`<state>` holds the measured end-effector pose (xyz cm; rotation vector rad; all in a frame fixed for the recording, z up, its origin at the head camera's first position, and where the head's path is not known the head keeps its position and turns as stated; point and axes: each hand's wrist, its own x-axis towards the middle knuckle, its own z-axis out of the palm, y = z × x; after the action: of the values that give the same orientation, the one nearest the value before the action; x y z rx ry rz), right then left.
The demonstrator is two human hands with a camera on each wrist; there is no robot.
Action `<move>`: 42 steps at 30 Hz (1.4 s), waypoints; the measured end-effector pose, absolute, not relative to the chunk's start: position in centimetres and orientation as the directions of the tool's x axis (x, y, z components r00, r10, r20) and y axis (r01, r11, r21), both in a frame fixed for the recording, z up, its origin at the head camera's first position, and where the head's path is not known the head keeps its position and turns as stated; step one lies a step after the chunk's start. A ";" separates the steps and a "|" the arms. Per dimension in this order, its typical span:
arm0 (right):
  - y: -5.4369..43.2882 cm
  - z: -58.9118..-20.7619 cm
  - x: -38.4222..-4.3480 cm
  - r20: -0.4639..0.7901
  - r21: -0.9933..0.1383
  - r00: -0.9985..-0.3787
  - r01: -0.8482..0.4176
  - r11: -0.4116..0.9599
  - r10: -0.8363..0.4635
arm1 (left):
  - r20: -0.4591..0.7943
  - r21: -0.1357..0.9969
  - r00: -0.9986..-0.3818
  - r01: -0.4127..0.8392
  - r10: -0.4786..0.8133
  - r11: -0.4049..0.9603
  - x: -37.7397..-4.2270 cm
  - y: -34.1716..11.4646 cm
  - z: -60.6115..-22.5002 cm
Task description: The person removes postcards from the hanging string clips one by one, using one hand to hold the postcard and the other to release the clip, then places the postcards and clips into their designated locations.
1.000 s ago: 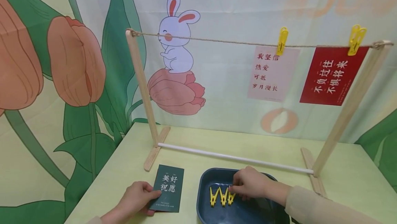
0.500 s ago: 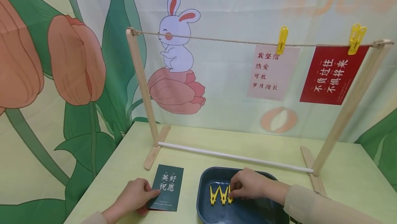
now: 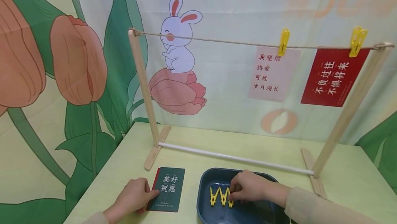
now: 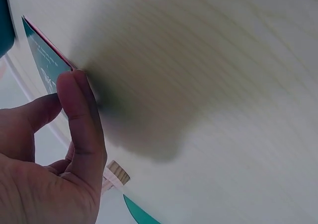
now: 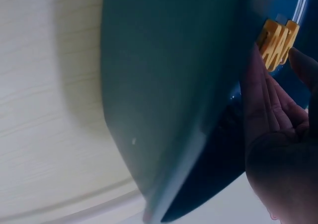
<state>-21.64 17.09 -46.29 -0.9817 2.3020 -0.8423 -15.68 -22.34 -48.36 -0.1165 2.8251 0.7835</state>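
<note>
At the table's near left, my left hand (image 3: pixel 133 194) pinches the lower left edge of a dark green card (image 3: pixel 169 194) with white characters. A red edge shows along the card's left side, from another card beneath it; the left wrist view has the green card (image 4: pixel 44 57) at my thumb and fingertips. In the dark blue tray (image 3: pixel 203 174), my right hand (image 3: pixel 252 186) pinches the rightmost of three yellow clothespins (image 3: pixel 230 201), which the fingers partly cover. The other two, a left clothespin (image 3: pixel 213 196) and a middle clothespin (image 3: pixel 223 196), lie beside it.
A wooden frame (image 3: pixel 144 89) carries a twine line (image 3: pixel 223 40). From it hang a pink card (image 3: pixel 270 75) and a red card (image 3: pixel 328 79), each under a yellow clothespin. A white bar (image 3: pixel 232 156) joins the frame's feet behind the tray. A printed cloth hangs behind.
The red edge has come into view left of the green card, whose lower edge shifted slightly. My right fingers have moved a little left and closed on the rightmost clothespin.
</note>
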 end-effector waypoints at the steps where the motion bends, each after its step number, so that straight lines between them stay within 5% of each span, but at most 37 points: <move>1: 17.1 -46.2 -21.6 -0.197 -0.698 -0.622 -0.454 0.554 -0.757 | -0.223 0.497 -0.975 -0.135 -0.024 0.857 -15.8 -22.4 -48.4; 17: 17.6 -41.9 -21.8 -0.070 -0.642 -0.657 -0.546 0.538 -0.751 | -0.149 0.599 -0.989 -0.109 -0.024 0.793 -18.4 -20.6 -45.0; 32: 19.2 -36.3 -22.4 0.037 -0.551 -0.697 -0.612 0.567 -0.716 | 0.009 0.724 -0.991 0.097 0.130 0.683 -21.3 -15.6 -38.3; 42: 20.1 -31.4 -22.6 0.086 -0.535 -0.754 -0.586 0.609 -0.651 | 0.084 0.689 -0.971 0.220 0.225 0.690 -22.8 -11.2 -34.1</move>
<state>-22.56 20.07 -31.44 -1.0466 2.7112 -0.8360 -22.83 -11.21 -34.09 0.3793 2.8814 1.1738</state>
